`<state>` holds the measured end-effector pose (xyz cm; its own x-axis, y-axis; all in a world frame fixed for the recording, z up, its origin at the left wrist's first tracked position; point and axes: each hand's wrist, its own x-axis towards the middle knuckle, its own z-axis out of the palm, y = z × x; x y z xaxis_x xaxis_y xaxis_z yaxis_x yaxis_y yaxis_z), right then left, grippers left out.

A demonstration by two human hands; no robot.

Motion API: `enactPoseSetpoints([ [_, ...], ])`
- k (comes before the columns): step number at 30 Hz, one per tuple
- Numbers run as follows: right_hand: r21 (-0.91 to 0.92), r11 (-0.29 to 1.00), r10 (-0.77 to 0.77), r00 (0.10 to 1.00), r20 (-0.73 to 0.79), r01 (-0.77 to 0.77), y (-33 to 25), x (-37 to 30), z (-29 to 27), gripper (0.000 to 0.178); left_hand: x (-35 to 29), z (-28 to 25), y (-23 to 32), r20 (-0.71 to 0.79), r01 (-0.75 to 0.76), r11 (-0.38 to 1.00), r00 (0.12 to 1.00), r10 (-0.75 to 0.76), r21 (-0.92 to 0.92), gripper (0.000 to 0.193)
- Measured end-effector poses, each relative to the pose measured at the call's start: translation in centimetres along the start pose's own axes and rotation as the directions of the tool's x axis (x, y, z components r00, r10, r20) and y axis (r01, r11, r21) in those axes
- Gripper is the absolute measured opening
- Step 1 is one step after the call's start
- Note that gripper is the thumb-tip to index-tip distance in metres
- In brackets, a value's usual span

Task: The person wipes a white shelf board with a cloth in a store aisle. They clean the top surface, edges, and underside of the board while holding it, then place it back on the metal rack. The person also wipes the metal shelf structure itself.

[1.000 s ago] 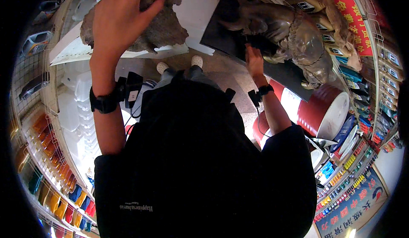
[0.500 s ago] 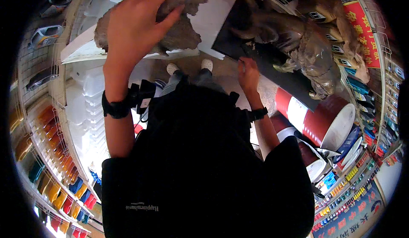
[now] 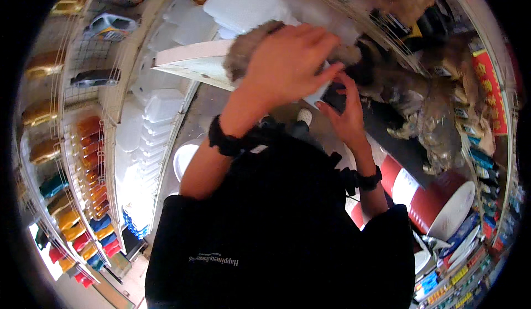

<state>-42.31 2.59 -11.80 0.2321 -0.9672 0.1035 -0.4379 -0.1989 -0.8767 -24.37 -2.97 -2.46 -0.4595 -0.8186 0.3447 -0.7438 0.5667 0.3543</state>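
Rag (image 3: 240, 53): one, in left hand (image 3: 282, 66); right hand (image 3: 349, 115) near; statue (image 3: 436, 137): one

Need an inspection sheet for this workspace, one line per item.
Surface: pale table; black board carrying a dark, shiny animal figure.
Job's things: rough grey-brown piece, partly hidden by the left hand.
Clutter: red drums by the black board; stacked white containers at left.
Hands: left hand holds the piece; right hand beside it, thumb and fingers apart.
Cables: nothing clearly seen; dark bands on both wrists.
Surroundings: packed shelves on both sides, amber containers at left.
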Motion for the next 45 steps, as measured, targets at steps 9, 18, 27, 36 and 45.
enactPoseSetpoints([
  [9, 0.472, 0.881, -0.015, 0.998, -0.054, 0.038, -2.5, 2.9, 5.1, 0.048, -3.6, -2.2, -0.1, -0.295, -0.063, 0.971, 0.955, -0.007, -0.229, 0.036],
  [18, 0.435, 0.901, 0.024, 0.997, -0.071, 0.009, 1.8, 3.9, 4.6, 0.046, -11.1, -9.8, -11.7, -0.532, 0.361, 0.909, 0.822, -0.203, 0.21, 0.031],
  [27, 0.223, 0.974, 0.1, 0.825, -0.556, 0.032, -2.9, 6.4, 8.6, 0.058, -9.8, -10.1, -14.5, -0.005, 0.307, 0.951, 0.952, -0.307, 0.028, 0.032],
  [36, -0.25, 0.956, -0.28, 0.719, -0.636, 0.151, -8.4, 10.6, 6.4, 0.029, -9.8, -11.2, -16.8, 0.062, 0.26, 0.942, 0.966, -0.253, -0.212, 0.033],
  [45, -0.581, 0.788, -0.611, 0.149, -0.777, 0.205, -17.4, 13.6, 3.6, 0.017, -7.6, -8.9, -21.6, 0.153, 0.096, 0.981, 0.981, -0.123, 0.17, 0.031],
])
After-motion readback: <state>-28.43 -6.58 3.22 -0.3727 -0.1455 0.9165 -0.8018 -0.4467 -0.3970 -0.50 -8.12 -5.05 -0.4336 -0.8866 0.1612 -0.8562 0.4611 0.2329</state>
